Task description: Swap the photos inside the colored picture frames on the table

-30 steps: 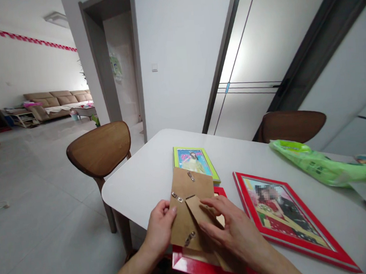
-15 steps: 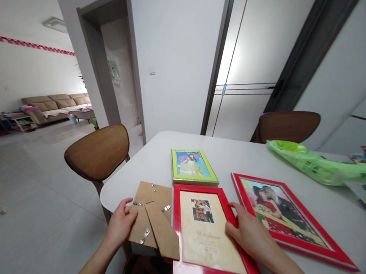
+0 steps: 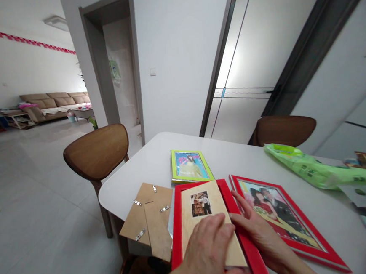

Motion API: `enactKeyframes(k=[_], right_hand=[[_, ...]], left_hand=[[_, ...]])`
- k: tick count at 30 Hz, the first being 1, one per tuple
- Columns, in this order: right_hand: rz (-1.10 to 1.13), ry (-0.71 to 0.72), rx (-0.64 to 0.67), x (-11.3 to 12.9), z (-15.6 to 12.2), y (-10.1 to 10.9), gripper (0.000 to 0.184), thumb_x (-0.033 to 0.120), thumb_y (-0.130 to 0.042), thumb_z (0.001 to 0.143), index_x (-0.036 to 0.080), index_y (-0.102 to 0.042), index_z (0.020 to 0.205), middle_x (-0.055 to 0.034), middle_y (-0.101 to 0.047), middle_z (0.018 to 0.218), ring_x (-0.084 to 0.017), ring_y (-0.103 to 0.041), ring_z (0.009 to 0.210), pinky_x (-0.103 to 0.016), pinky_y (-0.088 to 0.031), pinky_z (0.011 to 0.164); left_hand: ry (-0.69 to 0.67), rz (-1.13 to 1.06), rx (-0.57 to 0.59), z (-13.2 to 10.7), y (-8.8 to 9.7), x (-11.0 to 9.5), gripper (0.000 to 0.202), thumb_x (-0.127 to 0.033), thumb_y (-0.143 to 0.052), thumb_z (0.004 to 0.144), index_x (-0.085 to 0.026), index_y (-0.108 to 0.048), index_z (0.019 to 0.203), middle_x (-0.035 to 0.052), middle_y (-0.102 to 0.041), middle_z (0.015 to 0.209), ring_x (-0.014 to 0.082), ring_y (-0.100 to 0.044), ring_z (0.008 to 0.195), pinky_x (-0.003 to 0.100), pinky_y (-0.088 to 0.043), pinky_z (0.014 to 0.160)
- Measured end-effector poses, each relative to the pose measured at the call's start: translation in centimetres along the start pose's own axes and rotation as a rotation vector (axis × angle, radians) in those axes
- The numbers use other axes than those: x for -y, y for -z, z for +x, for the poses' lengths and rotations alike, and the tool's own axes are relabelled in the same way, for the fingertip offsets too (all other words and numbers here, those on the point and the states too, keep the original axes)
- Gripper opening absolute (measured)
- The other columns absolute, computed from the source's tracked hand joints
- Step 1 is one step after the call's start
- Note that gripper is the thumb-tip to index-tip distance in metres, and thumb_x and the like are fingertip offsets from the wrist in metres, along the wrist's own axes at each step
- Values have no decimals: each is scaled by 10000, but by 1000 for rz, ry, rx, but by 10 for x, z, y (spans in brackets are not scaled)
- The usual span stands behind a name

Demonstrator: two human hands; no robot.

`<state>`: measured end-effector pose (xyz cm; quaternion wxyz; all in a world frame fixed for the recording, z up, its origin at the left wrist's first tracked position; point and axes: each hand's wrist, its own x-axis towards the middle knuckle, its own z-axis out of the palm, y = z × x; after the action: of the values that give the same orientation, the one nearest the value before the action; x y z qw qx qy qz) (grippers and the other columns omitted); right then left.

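Change since half a second ago: left hand (image 3: pixel 207 249) is off the brown backing board (image 3: pixel 148 222) and lies flat, fingers spread, on the cream card (image 3: pixel 194 222) inside the small red frame (image 3: pixel 176 239). Right hand (image 3: pixel 260 236) is further up the frame's right rail, fingers stretched out against it, not curled round anything. Hands close together, nearly touching. Frame sits at the near edge of the bench (image 3: pixel 147 165), straight ahead.

Backing board lies loose just left of the frame, one corner over the bench edge. Green frame (image 3: pixel 189 167) just behind. Large red frame (image 3: pixel 280 213) to the right, right hand partly over its near corner. Green bag (image 3: pixel 315 171) further right. Two wooden chairs (image 3: pixel 97 150) (image 3: pixel 283 129) round the far side.

Lower part of card and frame is hidden under the hands. Grey sliver between board and frame, cannot tell what it is. Clutter at far right is cut off and blurred.
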<state>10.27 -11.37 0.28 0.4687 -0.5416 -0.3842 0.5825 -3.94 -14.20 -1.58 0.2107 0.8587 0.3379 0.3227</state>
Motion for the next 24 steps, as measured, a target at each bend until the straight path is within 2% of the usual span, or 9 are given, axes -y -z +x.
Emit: enactKeyframes(k=[3, 5, 8, 11, 13, 16, 21, 24], right_hand=[[-200, 69, -34, -4, 8, 6, 792, 349, -522, 662, 166, -129, 1325, 14, -615, 616, -149, -562, 503, -269, -438, 542], [-458, 136, -99, -11, 18, 14, 731, 365, -490, 672, 123, -212, 1303, 34, -559, 534, -153, -538, 488, -257, -410, 506], [-892, 233, -192, -23, 32, 26, 638, 363, -436, 682, 69, -343, 1241, -13, -585, 601, -171, -539, 514, -274, -395, 520], [-1181, 291, -226, -32, 40, 32, 569, 334, -399, 703, 51, -413, 1197, -86, -628, 708, -207, -576, 609, -300, -407, 594], [-1296, 303, -218, -36, 42, 32, 529, 313, -385, 718, 50, -448, 1173, -112, -636, 720, -228, -588, 657, -308, -409, 613], [-1404, 323, -191, -39, 43, 29, 482, 283, -379, 731, 63, -475, 1149, -131, -641, 789, -233, -592, 705, -313, -413, 649], [-1467, 368, -155, -40, 43, 28, 388, 272, -397, 733, 87, -542, 1042, -151, -608, 908, -242, -573, 797, -341, -419, 713], [-1407, 530, -211, -38, 41, 22, 365, 287, -435, 714, 94, -560, 997, -167, -563, 1006, -272, -521, 924, -386, -385, 803]], left_hand=[[-86, 3, -52, 2, 9, -1, 597, -71, -436, 598, -141, -361, 1186, 106, -481, 1100, 243, -451, 983, 367, -368, 873], [-36, -19, -175, -4, 25, 4, 586, -48, -399, 601, -156, -358, 1175, 84, -505, 1019, 215, -475, 921, 332, -391, 833], [235, -57, -387, -21, 53, 19, 509, -73, -410, 646, -187, -379, 1141, 51, -518, 936, 193, -501, 848, 307, -415, 769], [497, -123, -461, -43, 71, 41, 447, -115, -423, 660, -189, -408, 1100, 23, -537, 861, 186, -527, 775, 295, -433, 697], [586, -135, -447, -57, 75, 56, 429, -135, -428, 653, -177, -426, 1079, 9, -546, 809, 184, -538, 729, 288, -437, 662], [628, -65, -385, -72, 74, 72, 412, -148, -438, 652, -177, -448, 1063, 6, -563, 786, 186, -548, 708, 287, -438, 658], [570, 217, -215, -80, 70, 80, 385, -170, -454, 684, -159, -480, 1069, 70, -587, 905, 233, -544, 838, 343, -426, 745], [534, 371, -135, -81, 72, 79, 325, -192, -469, 701, -157, -528, 1019, 98, -580, 960, 261, -523, 904, 385, -408, 790]])
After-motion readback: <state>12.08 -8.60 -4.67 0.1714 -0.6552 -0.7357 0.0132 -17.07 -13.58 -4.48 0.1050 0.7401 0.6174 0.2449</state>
